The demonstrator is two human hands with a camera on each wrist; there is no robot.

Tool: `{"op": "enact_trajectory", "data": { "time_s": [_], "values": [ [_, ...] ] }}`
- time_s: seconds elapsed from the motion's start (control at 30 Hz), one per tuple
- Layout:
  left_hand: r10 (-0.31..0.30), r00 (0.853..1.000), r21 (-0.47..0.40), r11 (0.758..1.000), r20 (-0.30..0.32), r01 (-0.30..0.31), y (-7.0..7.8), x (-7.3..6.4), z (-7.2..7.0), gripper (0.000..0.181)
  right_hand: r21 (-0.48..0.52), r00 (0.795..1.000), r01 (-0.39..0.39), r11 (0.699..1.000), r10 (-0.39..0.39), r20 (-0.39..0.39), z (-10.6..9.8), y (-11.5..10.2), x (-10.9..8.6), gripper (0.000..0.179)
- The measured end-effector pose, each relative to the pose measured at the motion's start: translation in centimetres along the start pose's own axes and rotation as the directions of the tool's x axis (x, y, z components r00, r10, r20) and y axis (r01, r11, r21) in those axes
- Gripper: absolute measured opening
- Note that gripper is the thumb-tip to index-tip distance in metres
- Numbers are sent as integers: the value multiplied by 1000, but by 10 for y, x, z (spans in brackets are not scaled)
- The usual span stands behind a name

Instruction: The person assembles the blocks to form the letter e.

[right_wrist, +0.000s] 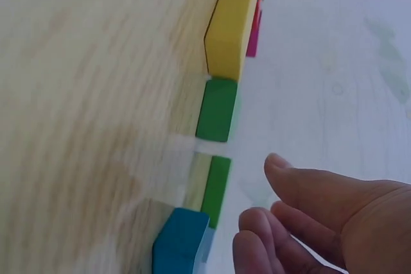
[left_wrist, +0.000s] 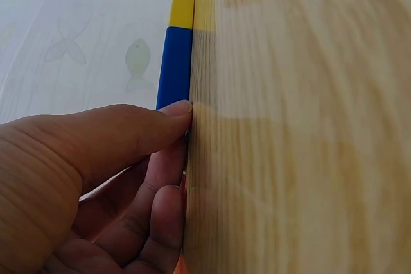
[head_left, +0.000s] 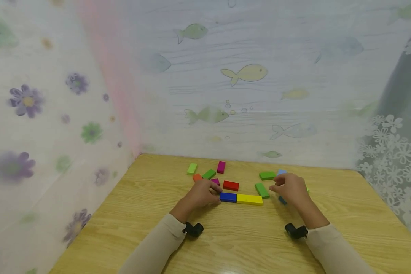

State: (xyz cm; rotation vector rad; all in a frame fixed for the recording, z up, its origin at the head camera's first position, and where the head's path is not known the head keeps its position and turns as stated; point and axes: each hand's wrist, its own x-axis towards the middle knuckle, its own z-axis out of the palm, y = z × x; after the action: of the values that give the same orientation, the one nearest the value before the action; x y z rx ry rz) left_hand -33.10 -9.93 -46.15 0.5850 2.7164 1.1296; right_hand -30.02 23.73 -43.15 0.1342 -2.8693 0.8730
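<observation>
At the fingertips of the left hand [head_left: 203, 192], seen from the head, a blue rectangular block [head_left: 228, 197] is pinched by its near end. Abutting its other end, farther from that grip, is a longer yellow rectangular block [head_left: 249, 199]; both lie in one straight row, long axis running across the wood-grained table [head_left: 239, 243] toward the right hand [head_left: 291, 189]. Just behind the row sits a red rectangular block [head_left: 231, 185]. Between yellow end and right hand lies a green rectangular block [head_left: 262, 190]; whether it touches the yellow, I cannot tell.

From the left wrist, thumb and finger close on the blue end, the row pointing straight away from them.

From the right wrist, thumb and bent fingers stand slightly apart, holding nothing. Beside them lie a second green rectangular block [right_wrist: 217, 190] and a teal-blue block [right_wrist: 181, 240].
</observation>
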Motion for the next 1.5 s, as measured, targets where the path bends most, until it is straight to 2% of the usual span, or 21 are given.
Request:
{"op": "enact_trajectory", "data": {
  "time_s": [0.17,0.37,0.67,0.87,1.0,1.17,1.33,1.5],
  "values": [
    [13,1000,-14,1000,9,-13,-2,1,1,32,27,997,-76,997,77,-32,-3,13,14,44],
    [17,1000,-41,999,18,-16,-2,1,1,32,47,984,-176,983,177,-20,-7,27,27,51],
    [3,1000,-52,999,23,-1,-2,1,0,32,57,971,-228,972,223,86,-12,38,43,62],
    [-1,1000,-66,998,29,3,-2,2,0,33,94,948,-293,951,277,158,-14,41,47,61],
    [-5,999,-77,997,33,7,-1,1,0,32,102,948,-292,951,274,160,-14,39,44,61],
    [-7,999,-90,996,36,10,0,0,-1,33,96,957,-275,957,262,123,-11,36,43,60],
    [0,1000,-76,997,29,3,0,0,-2,34,106,955,-288,952,278,99,-11,34,45,56],
    [-24,999,-92,995,30,27,-1,0,-1,33,80,958,-276,958,267,104,-12,33,46,54]
  ]
}}
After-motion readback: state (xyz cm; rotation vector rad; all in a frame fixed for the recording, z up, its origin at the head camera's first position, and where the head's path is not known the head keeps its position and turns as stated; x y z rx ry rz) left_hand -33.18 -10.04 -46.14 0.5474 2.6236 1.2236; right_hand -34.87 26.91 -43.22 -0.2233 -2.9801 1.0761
